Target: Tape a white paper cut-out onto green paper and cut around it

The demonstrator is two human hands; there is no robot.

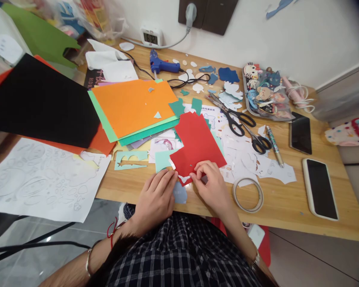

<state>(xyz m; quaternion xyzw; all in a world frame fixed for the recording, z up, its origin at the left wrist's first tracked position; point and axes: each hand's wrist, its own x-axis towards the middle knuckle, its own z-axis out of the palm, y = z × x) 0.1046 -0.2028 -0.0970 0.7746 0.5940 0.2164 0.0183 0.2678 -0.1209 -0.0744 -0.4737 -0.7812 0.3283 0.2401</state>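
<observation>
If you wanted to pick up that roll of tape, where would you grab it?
I'd likely pinch the tape roll by its right-hand wall, coming from above, one finger inside and thumb outside: it lies flat, its centre is open, and that side faces away from the person's right hand.

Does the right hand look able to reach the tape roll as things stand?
Probably yes: the tape roll lies close beside the right hand, to its right, and nothing covers it.

Left fingers (pixel 164 182) together, right fingers (pixel 206 167) curled
</observation>
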